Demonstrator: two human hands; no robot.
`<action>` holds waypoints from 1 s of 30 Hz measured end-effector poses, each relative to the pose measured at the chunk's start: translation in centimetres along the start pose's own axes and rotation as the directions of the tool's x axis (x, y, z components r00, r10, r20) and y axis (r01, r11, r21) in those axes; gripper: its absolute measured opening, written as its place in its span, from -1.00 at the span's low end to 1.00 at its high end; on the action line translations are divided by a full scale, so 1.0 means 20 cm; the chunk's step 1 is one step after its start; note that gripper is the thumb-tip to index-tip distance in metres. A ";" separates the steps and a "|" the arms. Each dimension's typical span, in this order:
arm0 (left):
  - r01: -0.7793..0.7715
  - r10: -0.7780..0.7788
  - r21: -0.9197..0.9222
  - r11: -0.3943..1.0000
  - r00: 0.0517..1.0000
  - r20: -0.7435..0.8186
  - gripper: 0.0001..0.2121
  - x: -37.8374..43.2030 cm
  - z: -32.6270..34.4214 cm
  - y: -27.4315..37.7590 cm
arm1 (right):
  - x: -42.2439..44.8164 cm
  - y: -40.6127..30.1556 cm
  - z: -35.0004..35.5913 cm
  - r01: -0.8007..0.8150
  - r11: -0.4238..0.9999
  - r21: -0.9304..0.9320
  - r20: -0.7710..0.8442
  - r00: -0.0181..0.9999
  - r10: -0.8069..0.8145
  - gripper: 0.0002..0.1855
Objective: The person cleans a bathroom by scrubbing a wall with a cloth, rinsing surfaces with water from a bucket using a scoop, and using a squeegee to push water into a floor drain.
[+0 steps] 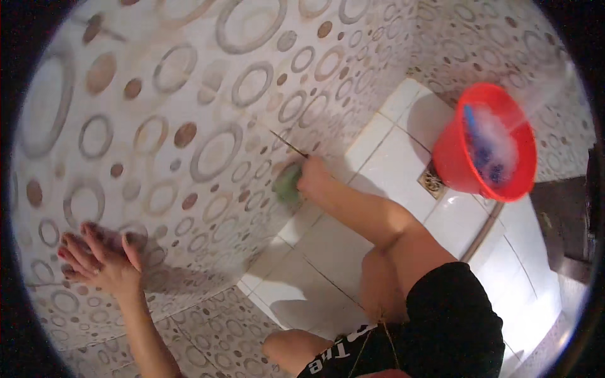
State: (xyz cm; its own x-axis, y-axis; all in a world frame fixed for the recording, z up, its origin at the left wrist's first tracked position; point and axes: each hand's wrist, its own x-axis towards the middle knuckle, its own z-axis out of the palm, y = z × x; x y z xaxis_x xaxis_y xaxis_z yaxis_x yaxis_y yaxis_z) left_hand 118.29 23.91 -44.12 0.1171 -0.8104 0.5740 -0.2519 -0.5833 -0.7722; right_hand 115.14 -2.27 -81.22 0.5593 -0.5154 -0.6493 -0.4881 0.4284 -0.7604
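My left hand (106,264) is spread with its fingers apart, at a tiled wall (208,104) patterned with grey and brown rings. It holds nothing, and its shadow falls beside it; whether the palm touches the tile I cannot tell. Lower on the same wall, my right hand (313,176) grips a blurred green scrubbing pad (287,183) close against the surface. A thin dark line (288,143) runs from the top of that hand along the wall; the picture does not settle what it is. My right arm is bent above the white floor.
A red plastic bucket (449,156) with foamy suds (496,137) stands on the white floor tiles (383,165). A blue object (469,118) sticks up inside it. Beside the bucket are a square floor drain (431,181) and a brownish pipe or rod (482,232). A dark panel (565,222) is at far right.
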 end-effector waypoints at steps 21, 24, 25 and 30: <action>0.798 0.419 -0.457 -0.392 0.597 0.684 -0.25 0.58 -1.02 0.43 | -1.93 -0.82 -0.95 -0.197 0.967 0.160 0.055 0.980 0.191 -0.63; 0.820 0.630 0.061 -0.569 0.387 0.673 -0.29 0.80 -1.16 0.49 | -2.16 -1.12 -1.00 -0.274 0.574 0.771 0.139 0.953 0.268 -0.64; 0.779 0.690 0.234 -0.581 0.319 0.650 -0.30 0.86 -1.17 0.48 | -2.16 -1.18 -0.99 -0.268 0.574 0.774 0.140 0.956 0.258 -0.64; 0.003 0.894 0.948 -0.318 0.333 0.299 -0.28 1.05 -1.17 0.45 | -2.18 -1.38 -1.02 0.238 0.752 0.615 -0.393 0.919 0.030 -0.56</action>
State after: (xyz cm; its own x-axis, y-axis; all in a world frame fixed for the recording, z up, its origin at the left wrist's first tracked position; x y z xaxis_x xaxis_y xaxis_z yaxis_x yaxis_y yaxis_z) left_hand 95.90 2.86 -32.64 0.1012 -0.8078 -0.5806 0.9912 0.1319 -0.0108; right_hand 90.54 -6.89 -31.74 0.2361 -0.7523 -0.6151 0.1782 0.6557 -0.7337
